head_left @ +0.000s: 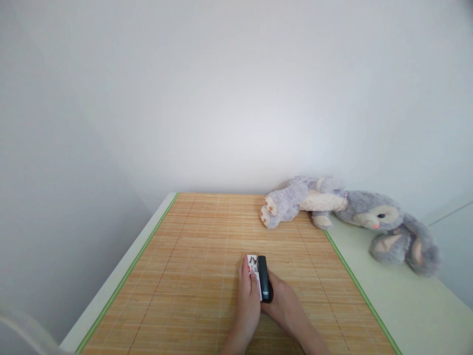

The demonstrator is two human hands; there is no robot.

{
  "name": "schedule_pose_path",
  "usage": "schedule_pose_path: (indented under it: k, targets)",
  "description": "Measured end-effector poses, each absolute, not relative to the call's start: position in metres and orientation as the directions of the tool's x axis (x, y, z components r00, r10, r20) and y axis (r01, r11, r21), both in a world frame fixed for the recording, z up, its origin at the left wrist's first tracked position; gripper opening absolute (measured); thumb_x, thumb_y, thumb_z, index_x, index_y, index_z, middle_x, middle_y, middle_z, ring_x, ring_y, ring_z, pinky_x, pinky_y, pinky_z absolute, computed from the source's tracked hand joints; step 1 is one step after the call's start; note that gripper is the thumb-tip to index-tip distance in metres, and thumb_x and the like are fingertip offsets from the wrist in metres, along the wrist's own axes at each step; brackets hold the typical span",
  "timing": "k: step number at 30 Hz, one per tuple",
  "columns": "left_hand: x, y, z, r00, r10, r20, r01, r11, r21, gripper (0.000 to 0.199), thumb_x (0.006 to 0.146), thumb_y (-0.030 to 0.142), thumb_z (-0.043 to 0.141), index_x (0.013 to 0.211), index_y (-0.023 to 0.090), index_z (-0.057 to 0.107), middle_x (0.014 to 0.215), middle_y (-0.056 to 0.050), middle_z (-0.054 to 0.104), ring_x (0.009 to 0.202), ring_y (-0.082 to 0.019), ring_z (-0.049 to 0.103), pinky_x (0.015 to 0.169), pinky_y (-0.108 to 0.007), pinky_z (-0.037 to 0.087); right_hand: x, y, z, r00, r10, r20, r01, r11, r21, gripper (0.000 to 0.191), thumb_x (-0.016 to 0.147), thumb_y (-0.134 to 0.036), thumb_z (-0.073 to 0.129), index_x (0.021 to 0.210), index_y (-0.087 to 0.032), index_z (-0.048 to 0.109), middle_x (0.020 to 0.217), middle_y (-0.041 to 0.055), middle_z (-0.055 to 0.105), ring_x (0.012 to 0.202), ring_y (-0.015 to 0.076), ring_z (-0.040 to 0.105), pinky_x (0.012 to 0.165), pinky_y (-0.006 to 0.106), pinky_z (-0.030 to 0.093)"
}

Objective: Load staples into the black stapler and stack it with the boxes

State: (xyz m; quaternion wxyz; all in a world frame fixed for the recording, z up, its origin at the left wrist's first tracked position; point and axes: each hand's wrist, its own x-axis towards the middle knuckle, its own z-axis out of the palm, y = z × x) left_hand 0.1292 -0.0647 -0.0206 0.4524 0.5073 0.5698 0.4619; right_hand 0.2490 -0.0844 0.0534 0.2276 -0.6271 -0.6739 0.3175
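Note:
Near the front middle of the bamboo mat, my left hand [249,301] is closed round a small white box [253,264] with printing on it, its thumb lying over the box's face. Right beside the box is a dark stapler [263,278], upright along its length and side by side with it. My right hand [283,301] grips the stapler from the right and below; some of its fingers are hidden behind the stapler. The two hands are close together, almost touching at the lower end of the stapler.
A bamboo mat [199,256] with green edging covers most of the pale table [410,301]. At the back right lies a grey plush rabbit [321,199], its legs on the mat and its head and ears on the bare tabletop. A pale wall [221,98] stands behind.

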Motion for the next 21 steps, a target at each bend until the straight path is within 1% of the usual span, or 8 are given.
schedule_pose_path:
  k: [3, 5, 8, 11, 14, 16, 18, 21]
  targets:
    - [0.152, -0.061, -0.022, -0.031, 0.997, -0.072, 0.191, 0.076, 0.979, 0.060, 0.106, 0.040, 0.026, 0.161, 0.020, 0.023, 0.172, -0.009, 0.019, 0.160, -0.022, 0.016, 0.132, -0.043, 0.014, 0.272, -0.083, 0.051, -0.096, 0.991, -0.097, 0.694, -0.003, -0.720, 0.070, 0.072, -0.024, 0.067, 0.140, -0.026, 0.055, 0.116, 0.0065, 0.076, 0.098, 0.0261, 0.073, 0.079, 0.029, 0.052]
    - [0.174, -0.059, -0.022, 0.003, 0.996, -0.092, 0.216, 0.090, 0.972, 0.060, 0.106, 0.038, 0.024, 0.163, 0.021, 0.019, 0.173, -0.009, 0.017, 0.160, -0.021, 0.015, 0.132, -0.043, 0.015, 0.294, -0.082, 0.050, -0.090, 0.991, -0.103, 0.697, -0.011, -0.717, 0.064, 0.071, -0.025, 0.068, 0.134, -0.026, 0.059, 0.115, 0.0066, 0.076, 0.097, 0.0267, 0.073, 0.080, 0.030, 0.051]
    - [0.214, -0.056, -0.022, 0.045, 0.993, -0.112, 0.270, 0.096, 0.958, 0.062, 0.105, 0.032, 0.024, 0.164, 0.022, 0.010, 0.174, -0.010, 0.012, 0.160, -0.021, 0.012, 0.132, -0.043, 0.018, 0.333, -0.079, 0.047, -0.066, 0.989, -0.135, 0.725, -0.046, -0.687, 0.056, 0.070, -0.029, 0.069, 0.126, -0.025, 0.064, 0.107, 0.0060, 0.078, 0.091, 0.0275, 0.073, 0.077, 0.031, 0.050]
    - [0.255, -0.055, -0.021, 0.079, 0.989, -0.124, 0.301, 0.095, 0.949, 0.064, 0.105, 0.030, 0.024, 0.165, 0.021, 0.004, 0.174, -0.011, 0.005, 0.161, -0.022, 0.005, 0.132, -0.043, 0.016, 0.373, -0.076, 0.047, -0.052, 0.986, -0.156, 0.753, -0.064, -0.655, 0.051, 0.068, -0.029, 0.070, 0.118, -0.022, 0.066, 0.101, 0.0064, 0.078, 0.088, 0.0277, 0.072, 0.076, 0.031, 0.049]
    - [0.287, -0.054, -0.019, 0.114, 0.986, -0.119, 0.287, 0.082, 0.954, 0.064, 0.106, 0.031, 0.021, 0.165, 0.019, 0.002, 0.174, -0.011, 0.003, 0.161, -0.020, 0.007, 0.132, -0.040, 0.016, 0.402, -0.075, 0.049, -0.052, 0.986, -0.159, 0.765, -0.063, -0.641, 0.046, 0.068, -0.030, 0.070, 0.113, -0.021, 0.067, 0.100, 0.0059, 0.078, 0.086, 0.0264, 0.071, 0.075, 0.030, 0.049]
    - [0.298, -0.053, -0.018, 0.146, 0.983, -0.108, 0.278, 0.064, 0.958, 0.063, 0.106, 0.033, 0.020, 0.165, 0.019, 0.003, 0.174, -0.011, 0.004, 0.161, -0.020, 0.010, 0.131, -0.039, 0.018, 0.413, -0.076, 0.052, -0.037, 0.986, -0.165, 0.774, -0.076, -0.628, 0.045, 0.069, -0.031, 0.070, 0.112, -0.021, 0.067, 0.099, 0.0050, 0.078, 0.085, 0.0257, 0.070, 0.074, 0.030, 0.048]
    - [0.295, -0.051, -0.016, 0.186, 0.978, -0.091, 0.276, 0.036, 0.960, 0.063, 0.106, 0.036, 0.021, 0.165, 0.017, 0.007, 0.174, -0.013, 0.008, 0.160, -0.021, 0.013, 0.131, -0.040, 0.021, 0.419, -0.078, 0.054, -0.009, 0.985, -0.173, 0.778, -0.102, -0.620, 0.045, 0.069, -0.033, 0.071, 0.112, -0.022, 0.068, 0.098, 0.0046, 0.078, 0.084, 0.0257, 0.070, 0.074, 0.031, 0.048]
    - [0.267, -0.041, -0.011, 0.250, 0.967, -0.037, 0.289, -0.039, 0.957, 0.060, 0.106, 0.036, 0.021, 0.164, 0.018, 0.017, 0.172, -0.013, 0.021, 0.158, -0.021, 0.021, 0.129, -0.042, 0.025, 0.422, -0.081, 0.055, 0.005, 0.984, -0.180, 0.751, -0.123, -0.648, 0.056, 0.067, -0.036, 0.075, 0.121, -0.023, 0.067, 0.107, 0.0049, 0.078, 0.090, 0.0271, 0.070, 0.078, 0.032, 0.050]
